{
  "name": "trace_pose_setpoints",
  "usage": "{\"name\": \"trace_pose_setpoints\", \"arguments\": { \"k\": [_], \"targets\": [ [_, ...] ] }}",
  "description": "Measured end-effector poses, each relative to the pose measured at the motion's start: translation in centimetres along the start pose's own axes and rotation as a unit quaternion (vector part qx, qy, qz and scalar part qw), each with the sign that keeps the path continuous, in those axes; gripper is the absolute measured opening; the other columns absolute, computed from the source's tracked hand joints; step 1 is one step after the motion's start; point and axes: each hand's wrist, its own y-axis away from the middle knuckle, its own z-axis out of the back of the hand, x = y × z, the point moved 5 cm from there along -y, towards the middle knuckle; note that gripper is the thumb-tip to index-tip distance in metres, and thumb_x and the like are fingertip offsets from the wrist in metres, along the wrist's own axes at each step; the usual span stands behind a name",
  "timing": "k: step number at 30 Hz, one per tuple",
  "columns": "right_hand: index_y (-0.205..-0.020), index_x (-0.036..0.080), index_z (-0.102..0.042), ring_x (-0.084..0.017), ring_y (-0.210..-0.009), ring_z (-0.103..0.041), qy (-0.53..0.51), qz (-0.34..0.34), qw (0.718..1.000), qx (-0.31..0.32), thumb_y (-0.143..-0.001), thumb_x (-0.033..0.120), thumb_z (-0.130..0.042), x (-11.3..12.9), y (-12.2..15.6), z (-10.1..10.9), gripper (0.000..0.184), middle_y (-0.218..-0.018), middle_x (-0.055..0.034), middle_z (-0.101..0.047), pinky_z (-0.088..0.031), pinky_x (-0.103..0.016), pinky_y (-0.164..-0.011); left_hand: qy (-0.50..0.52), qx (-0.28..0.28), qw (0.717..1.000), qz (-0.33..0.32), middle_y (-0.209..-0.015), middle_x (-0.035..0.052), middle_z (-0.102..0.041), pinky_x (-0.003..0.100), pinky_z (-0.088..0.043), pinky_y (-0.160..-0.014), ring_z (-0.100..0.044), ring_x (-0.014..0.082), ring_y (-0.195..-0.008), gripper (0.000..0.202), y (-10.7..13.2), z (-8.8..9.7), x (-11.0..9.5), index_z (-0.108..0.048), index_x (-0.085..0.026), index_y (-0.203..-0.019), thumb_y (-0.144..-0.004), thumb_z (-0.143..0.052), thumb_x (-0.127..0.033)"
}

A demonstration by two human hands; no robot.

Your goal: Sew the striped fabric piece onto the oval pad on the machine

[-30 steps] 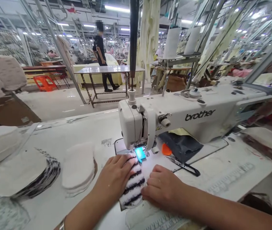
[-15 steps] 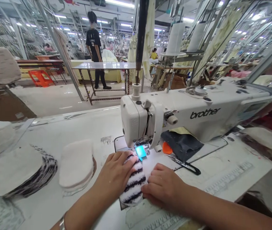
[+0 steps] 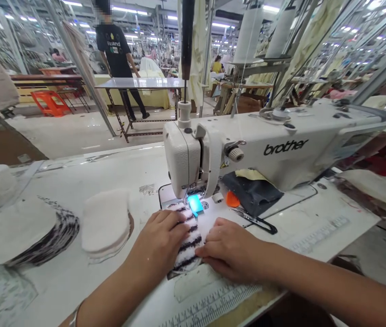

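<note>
A fuzzy fabric piece (image 3: 190, 243) with black and white stripes lies at the front of the white sewing machine (image 3: 184, 159), its far end close to the presser foot. My left hand (image 3: 160, 240) rests on the fabric's left side, fingers laid out over it and pressing down. At the lower right edge my right hand (image 3: 228, 247) is closed, thumb and forefinger pinching the fabric's border. A bright blue-lit block (image 3: 195, 205) sits beside the needle area, just beyond the fabric. The needle tip itself is hard to make out.
Right of the needle lie black thread snips (image 3: 257, 221), an orange piece (image 3: 232, 198) and dark cloth (image 3: 254, 193). Cut white pieces (image 3: 104, 220) and striped-edged pieces (image 3: 60, 238) are stacked at left. A person (image 3: 114, 54) stands behind a table (image 3: 145, 83).
The view has shifted, so the machine sits slightly higher and further left. My left fingers have drawn back from the fabric's far end, uncovering more stripes. The person in the background has moved.
</note>
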Motion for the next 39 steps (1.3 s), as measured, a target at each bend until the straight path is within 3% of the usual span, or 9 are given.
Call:
{"name": "trace_pose_setpoints", "arguments": {
  "k": [7, 11, 17, 21, 25, 28, 32, 39],
  "targets": [
    [-0.083, 0.017, -0.059, -0.014, -0.062, -0.050, 0.054, 0.024, 0.998, -0.001, -0.083, 0.013, -0.048, 0.3, 0.0, -0.4, 0.011, -0.067, 0.0006, -0.062, -0.025, -0.030, -0.062, 0.026, -0.041, 0.998, -0.033, -0.094, 0.0077, -0.063, 0.041, -0.048, -0.073, -0.054, 0.0232, -0.084, 0.019, 1.2, -0.9, -1.6, -0.062, -0.015, -0.096, -0.091, -0.045, -0.018],
    [-0.082, 0.016, -0.057, -0.013, -0.059, -0.048, 0.068, 0.029, 0.997, -0.004, -0.080, 0.013, -0.049, 0.3, 0.2, -0.7, 0.009, -0.065, 0.0015, -0.060, -0.023, -0.031, -0.060, 0.022, -0.026, 0.999, -0.040, -0.095, 0.0072, -0.063, 0.040, -0.048, -0.072, -0.054, 0.0231, -0.084, 0.018, 1.4, -1.4, -1.5, -0.062, -0.016, -0.098, -0.090, -0.046, -0.017],
    [-0.074, 0.018, -0.055, -0.013, -0.058, -0.049, 0.068, 0.019, 0.998, -0.002, -0.080, 0.016, -0.051, -1.1, -1.5, -0.6, 0.007, -0.065, 0.0020, -0.061, -0.027, -0.031, -0.063, 0.029, 0.000, 0.998, -0.047, -0.101, 0.0064, -0.062, 0.040, -0.046, -0.074, -0.053, 0.0233, -0.086, 0.021, 0.5, -1.5, 0.4, -0.061, -0.019, -0.100, -0.092, -0.041, -0.019],
    [-0.079, 0.016, -0.060, -0.016, -0.066, -0.056, 0.071, -0.009, 0.997, 0.005, -0.082, 0.017, -0.052, -2.5, -2.8, -0.2, 0.009, -0.072, -0.0022, -0.064, -0.031, -0.029, -0.064, 0.034, 0.012, 0.999, -0.023, -0.099, 0.0054, -0.060, 0.040, -0.044, -0.076, -0.051, 0.0234, -0.088, 0.020, -0.8, -1.6, 2.3, -0.060, -0.022, -0.101, -0.092, -0.042, -0.023],
    [-0.089, 0.017, -0.062, -0.015, -0.067, -0.057, 0.041, -0.035, 0.999, -0.010, -0.085, 0.016, -0.049, -3.0, -2.9, -0.2, 0.014, -0.076, -0.0032, -0.065, -0.031, -0.027, -0.060, 0.029, 0.042, 0.999, -0.010, -0.089, 0.0061, -0.060, 0.038, -0.043, -0.071, -0.051, 0.0230, -0.083, 0.020, -1.7, -1.3, 2.9, -0.062, -0.021, -0.097, -0.092, -0.043, -0.024],
    [-0.087, 0.018, -0.062, -0.014, -0.063, -0.055, 0.039, -0.047, 0.998, -0.020, -0.084, 0.017, -0.049, -3.0, -2.7, -0.3, 0.013, -0.073, -0.0020, -0.064, -0.029, -0.026, -0.058, 0.038, 0.058, 0.997, -0.030, -0.095, 0.0056, -0.060, 0.038, -0.043, -0.075, -0.051, 0.0223, -0.086, 0.021, -1.8, -0.9, 2.8, -0.063, -0.023, -0.098, -0.092, -0.043, -0.025],
    [-0.075, 0.017, -0.060, -0.013, -0.055, -0.050, 0.063, -0.056, 0.996, -0.003, -0.082, 0.017, -0.054, -3.1, -2.8, -0.3, 0.009, -0.066, 0.0000, -0.061, -0.026, -0.026, -0.056, 0.072, 0.039, 0.992, -0.093, -0.102, 0.0037, -0.060, 0.033, -0.042, -0.080, -0.051, 0.0192, -0.091, 0.021, -1.5, -0.5, 2.9, -0.064, -0.023, -0.093, -0.091, -0.043, -0.018],
    [-0.080, 0.018, -0.061, -0.013, -0.058, -0.053, 0.068, -0.100, 0.992, 0.020, -0.082, 0.017, -0.057, -3.5, -3.4, -0.1, 0.005, -0.069, 0.0012, -0.064, -0.027, -0.027, -0.058, 0.076, 0.019, 0.996, -0.046, -0.100, 0.0025, -0.060, 0.033, -0.040, -0.078, -0.050, 0.0196, -0.090, 0.016, -1.4, -1.3, 3.7, -0.063, -0.024, -0.092, -0.090, -0.047, -0.020]
  ]
}}
